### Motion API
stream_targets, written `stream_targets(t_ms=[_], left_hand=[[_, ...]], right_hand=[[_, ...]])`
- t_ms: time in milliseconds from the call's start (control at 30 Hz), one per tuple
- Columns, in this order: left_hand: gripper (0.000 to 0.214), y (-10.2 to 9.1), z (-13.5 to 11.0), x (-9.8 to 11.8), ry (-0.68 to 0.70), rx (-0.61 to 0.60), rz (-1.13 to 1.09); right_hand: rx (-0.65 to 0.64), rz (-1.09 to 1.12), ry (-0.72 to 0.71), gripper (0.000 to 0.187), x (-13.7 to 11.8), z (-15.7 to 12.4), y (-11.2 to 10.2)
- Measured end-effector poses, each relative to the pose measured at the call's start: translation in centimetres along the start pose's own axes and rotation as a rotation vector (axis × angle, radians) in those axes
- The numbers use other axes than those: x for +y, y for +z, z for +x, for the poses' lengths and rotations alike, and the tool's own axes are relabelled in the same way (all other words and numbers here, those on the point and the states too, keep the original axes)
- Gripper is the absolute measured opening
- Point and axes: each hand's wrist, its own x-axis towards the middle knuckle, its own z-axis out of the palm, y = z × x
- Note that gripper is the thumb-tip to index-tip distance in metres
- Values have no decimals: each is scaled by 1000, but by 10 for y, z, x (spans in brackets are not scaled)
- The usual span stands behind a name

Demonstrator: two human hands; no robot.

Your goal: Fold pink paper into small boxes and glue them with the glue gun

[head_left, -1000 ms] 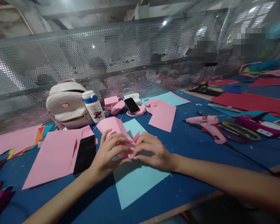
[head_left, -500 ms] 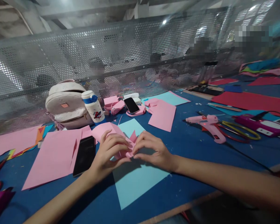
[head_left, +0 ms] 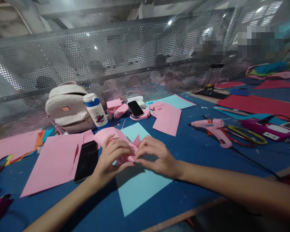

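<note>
A folded piece of pink paper is held between my two hands, with one pointed flap standing up. My left hand is closed around its near left side, thumb underneath. The fingertips of my right hand pinch its right edge, close to my left fingertips. Parts of the folds are hidden behind my fingers. Under both hands a light blue sheet of paper lies on the blue table. Left of my left hand are a black phone and a larger pink sheet.
A white backpack and a bottle stand behind. Farther right lie a second phone, a pink glue gun with its cable, yellow-and-red-handled tools, a purple device and red paper. A perforated metal screen borders the back.
My right fingertips have shifted very slightly left along the pink paper's edge. Both hands keep their hold, and the whole view has drifted a little.
</note>
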Motion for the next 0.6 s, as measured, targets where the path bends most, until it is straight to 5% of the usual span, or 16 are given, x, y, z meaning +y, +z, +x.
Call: stream_targets(t_ms=[600], left_hand=[[11, 4, -5, 5, -75, -51, -48]], right_hand=[[-43, 87, 17, 8, -1, -2, 3]])
